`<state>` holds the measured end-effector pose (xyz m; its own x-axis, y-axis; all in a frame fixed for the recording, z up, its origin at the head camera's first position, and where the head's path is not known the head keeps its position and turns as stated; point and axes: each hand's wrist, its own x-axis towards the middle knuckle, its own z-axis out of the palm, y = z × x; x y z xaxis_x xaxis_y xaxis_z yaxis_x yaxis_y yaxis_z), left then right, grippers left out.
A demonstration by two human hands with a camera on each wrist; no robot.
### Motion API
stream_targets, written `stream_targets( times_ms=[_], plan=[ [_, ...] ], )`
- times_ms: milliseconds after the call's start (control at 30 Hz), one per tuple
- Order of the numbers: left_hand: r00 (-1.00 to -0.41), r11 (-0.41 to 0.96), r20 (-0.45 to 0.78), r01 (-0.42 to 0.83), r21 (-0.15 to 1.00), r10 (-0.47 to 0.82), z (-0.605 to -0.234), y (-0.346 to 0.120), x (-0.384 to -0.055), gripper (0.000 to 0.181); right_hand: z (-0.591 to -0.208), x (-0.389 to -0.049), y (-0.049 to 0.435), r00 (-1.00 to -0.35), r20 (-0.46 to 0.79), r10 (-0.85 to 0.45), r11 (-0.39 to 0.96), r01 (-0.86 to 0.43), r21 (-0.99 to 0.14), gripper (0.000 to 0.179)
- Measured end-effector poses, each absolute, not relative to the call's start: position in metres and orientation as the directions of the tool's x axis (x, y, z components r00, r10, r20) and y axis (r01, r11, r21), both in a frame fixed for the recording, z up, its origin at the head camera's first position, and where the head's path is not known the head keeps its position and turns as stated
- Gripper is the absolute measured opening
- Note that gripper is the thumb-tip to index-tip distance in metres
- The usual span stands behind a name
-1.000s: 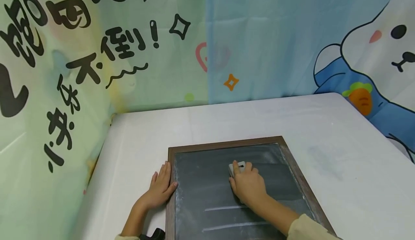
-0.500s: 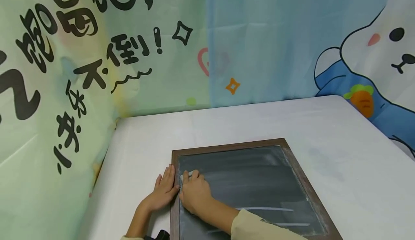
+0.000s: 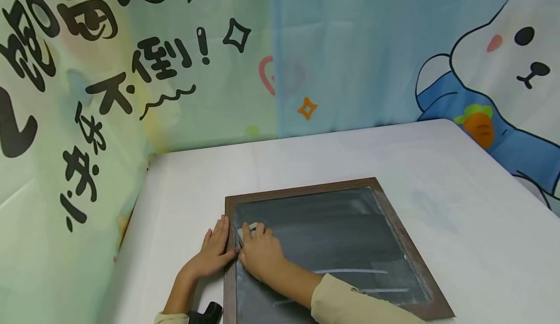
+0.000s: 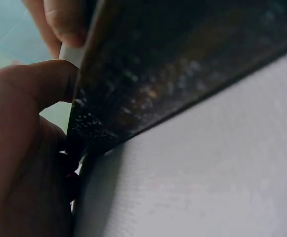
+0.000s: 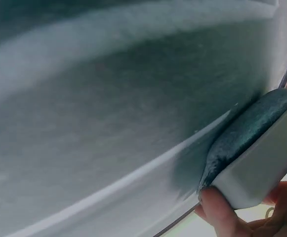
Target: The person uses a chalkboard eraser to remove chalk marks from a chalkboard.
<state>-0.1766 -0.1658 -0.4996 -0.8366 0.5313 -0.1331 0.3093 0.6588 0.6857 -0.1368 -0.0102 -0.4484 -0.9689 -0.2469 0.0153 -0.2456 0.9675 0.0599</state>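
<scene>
A chalkboard (image 3: 323,231) with a brown wooden frame lies on the white table. My right hand (image 3: 262,253) grips a blackboard eraser (image 5: 257,158), its pale plastic back held in the fingers and its dark felt side against the board, near the left edge. Beside it, my left hand (image 3: 212,254) rests along the left side of the frame (image 3: 230,285), fingers straight, thumb reaching over the wood. White chalk lines (image 3: 350,271) cross the lower half, partly hidden by the right forearm. Pale smears cover much of the slate.
The white tabletop (image 3: 192,178) extends around the board. A printed curtain (image 3: 214,105) with writing and a cartoon animal (image 3: 503,81) hangs behind and to the left. A black wrist device (image 3: 210,313) sits at the left cuff.
From mid-board, my right hand has swept the eraser leftward to the left edge, where it has stayed over the last half second. My left hand has kept its place on the frame.
</scene>
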Motion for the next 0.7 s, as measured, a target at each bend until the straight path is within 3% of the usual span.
stream_targets(
  times_ms=[167,300,700],
  plan=[
    [-0.821,0.674,-0.172,0.306,0.672,0.544,-0.496,-0.167,-0.177,0.077,-0.447,-0.136,0.021,-0.984,-0.030,-0.174,0.984,-0.173,-0.042,0.052],
    [-0.820,0.672,-0.179,0.298,0.678,0.544,-0.493,-0.170,-0.176,0.078,-0.449,-0.135,0.069,-0.998,0.012,-0.066,0.992,-0.067,-0.106,0.050],
    [-0.819,0.656,-0.161,0.304,0.691,0.550,-0.494,-0.167,-0.175,0.078,-0.444,-0.111,0.206,-0.996,0.070,0.055,0.998,0.055,0.006,0.051]
  ],
)
